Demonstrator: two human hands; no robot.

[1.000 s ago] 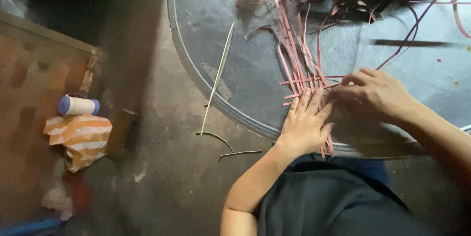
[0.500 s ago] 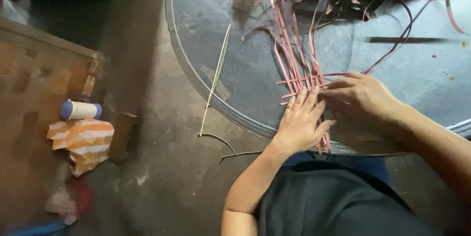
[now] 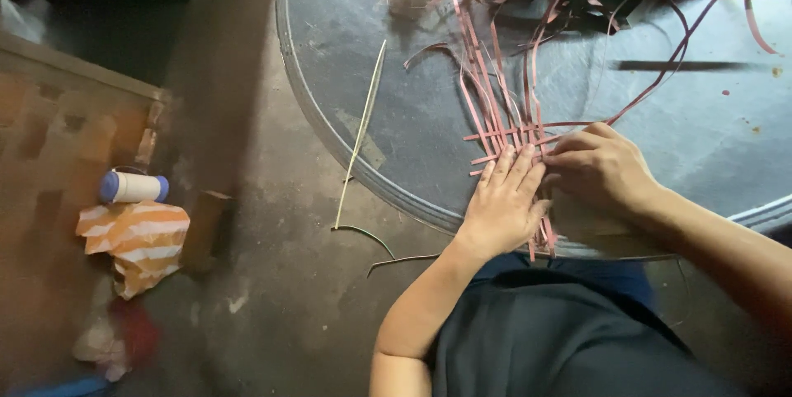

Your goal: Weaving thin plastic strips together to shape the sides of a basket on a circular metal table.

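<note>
Where pink strips (image 3: 503, 129) cross, left hand (image 3: 501, 203) flat, right hand (image 3: 602, 170) pinching

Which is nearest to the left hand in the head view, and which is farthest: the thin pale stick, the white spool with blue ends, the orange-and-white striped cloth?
1. Thin pale stick, left of the left hand.
2. Orange-and-white striped cloth, far left.
3. White spool with blue ends, far left, slightly farther.

On the dark floor (image 3: 272, 298) at the left lies a white spool with blue ends (image 3: 134, 187). Just below it is an orange and white striped cloth (image 3: 139, 240), and a small wooden block (image 3: 205, 228) stands beside it. A thin pale stick (image 3: 360, 137) lies across the tray edge.
</note>
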